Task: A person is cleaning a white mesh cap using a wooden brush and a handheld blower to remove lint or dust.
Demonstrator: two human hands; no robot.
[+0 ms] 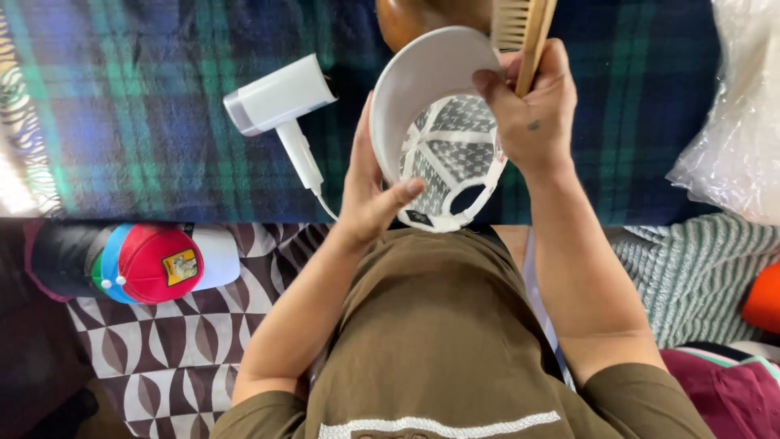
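White baseball cap with patterned lining [443, 122] sits upturned between both hands, looking light and floppy, with its stiffer brim best for gripping. Left hand [370, 191] clasps the crown's edge; right hand [532, 114] pinches the opposite rim while clutching a wooden brush [524, 28].

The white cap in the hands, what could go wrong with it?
The right hand pinches the white cap while also gripping a wooden brush, so the brush might slip. The left hand only cups the cap's edge, so it could tip. The hair dryer has a cord near that wrist, which might snag.
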